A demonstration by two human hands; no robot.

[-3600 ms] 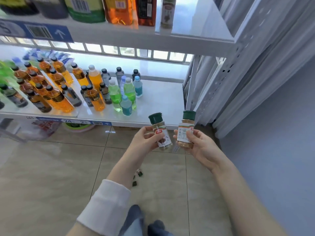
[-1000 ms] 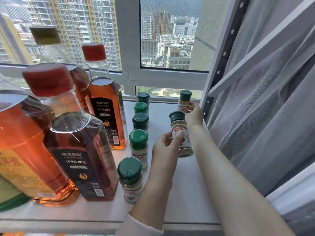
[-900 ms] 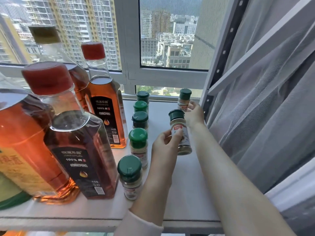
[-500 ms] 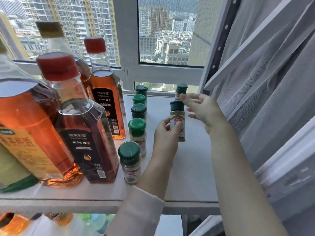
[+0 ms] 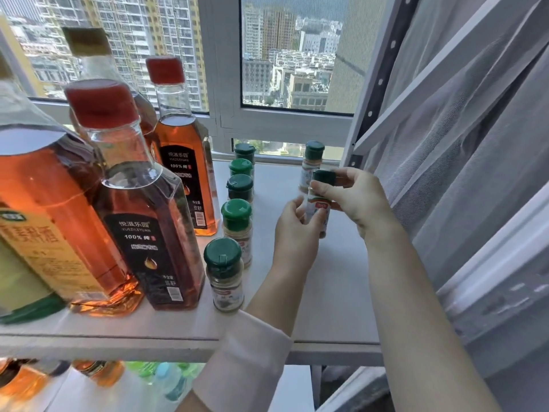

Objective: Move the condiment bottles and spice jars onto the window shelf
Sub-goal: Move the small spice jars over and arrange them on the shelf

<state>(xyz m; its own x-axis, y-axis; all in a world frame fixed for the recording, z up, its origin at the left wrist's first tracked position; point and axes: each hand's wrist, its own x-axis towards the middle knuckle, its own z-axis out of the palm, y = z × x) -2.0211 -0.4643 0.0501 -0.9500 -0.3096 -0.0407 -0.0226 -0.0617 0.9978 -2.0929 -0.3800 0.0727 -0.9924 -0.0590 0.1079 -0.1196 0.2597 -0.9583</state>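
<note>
A spice jar (image 5: 319, 214) is held between both hands, the left hand (image 5: 292, 230) on its body, the right hand (image 5: 353, 200) pinching the green cap. It should be set down upright on the shelf (image 5: 332, 292) under them. Bare room lies nearer; another jar (image 5: 310, 165) stands just beyond, a jar row (image 5: 237, 221) left, the curtain (image 5: 463, 162) close at right

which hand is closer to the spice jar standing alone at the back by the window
Right. The right hand sits just in front of that back jar; the left hand is lower and farther forward.
</note>
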